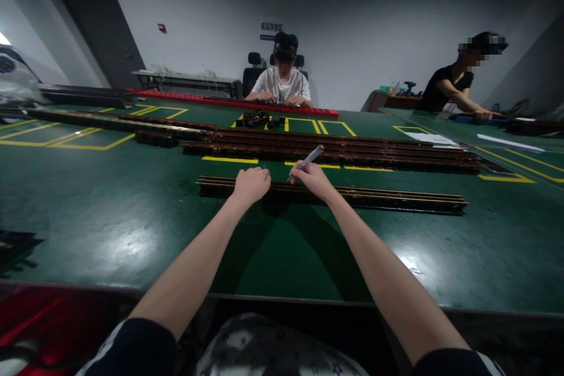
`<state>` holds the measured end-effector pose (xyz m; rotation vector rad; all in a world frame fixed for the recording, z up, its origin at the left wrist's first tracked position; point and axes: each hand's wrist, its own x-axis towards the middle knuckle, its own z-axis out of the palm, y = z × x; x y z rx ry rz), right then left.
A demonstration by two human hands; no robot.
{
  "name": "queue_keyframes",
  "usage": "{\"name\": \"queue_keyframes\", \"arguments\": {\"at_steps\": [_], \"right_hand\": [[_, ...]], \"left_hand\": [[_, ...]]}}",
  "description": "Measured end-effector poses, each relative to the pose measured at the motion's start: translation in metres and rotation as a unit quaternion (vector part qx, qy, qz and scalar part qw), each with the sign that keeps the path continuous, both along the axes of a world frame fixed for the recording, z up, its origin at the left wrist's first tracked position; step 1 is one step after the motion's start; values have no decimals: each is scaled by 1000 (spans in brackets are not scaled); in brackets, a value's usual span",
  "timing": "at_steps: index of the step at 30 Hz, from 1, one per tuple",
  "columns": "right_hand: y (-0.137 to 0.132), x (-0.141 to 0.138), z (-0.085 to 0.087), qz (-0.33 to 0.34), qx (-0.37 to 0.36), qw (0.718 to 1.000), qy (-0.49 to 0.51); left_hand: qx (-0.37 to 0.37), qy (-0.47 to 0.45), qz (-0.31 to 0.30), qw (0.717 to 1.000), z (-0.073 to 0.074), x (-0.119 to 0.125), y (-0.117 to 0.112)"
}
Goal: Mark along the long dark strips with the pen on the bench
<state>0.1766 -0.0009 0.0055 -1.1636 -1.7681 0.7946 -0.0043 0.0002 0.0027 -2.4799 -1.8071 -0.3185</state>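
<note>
Left hand [251, 183] clenched, resting on the long dark rail [379, 195] on the green table [110, 211]; right hand [314, 177] grasps a pen [309, 158] over it

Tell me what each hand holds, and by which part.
The right hand holds a pen-like tool by its lower end, its top pointing up. The left hand rests curled on the long dark rail; a grip on it cannot be told.

Back wall [352, 17], above the seated person: a small blue sign [270, 27] bearing white Chinese characters, apparently 成品存放区; any finer print on it is too small to read. Farther left, a small red wall plate [162, 28], illegible. White sheets [434, 138] on the tabletop [132, 211]: print unreadable.
</note>
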Motion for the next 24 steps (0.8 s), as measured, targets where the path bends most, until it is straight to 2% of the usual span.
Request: {"name": "queue_keyframes", "arguments": {"at_steps": [14, 24], "right_hand": [[14, 26, -8, -31, -22, 995, 93], [10, 25, -5, 1, -44, 991, 126]], "left_hand": [[5, -14, -7, 1000, -6, -3, 3], [-9, -23, -6, 1000, -5, -3, 2]]}}
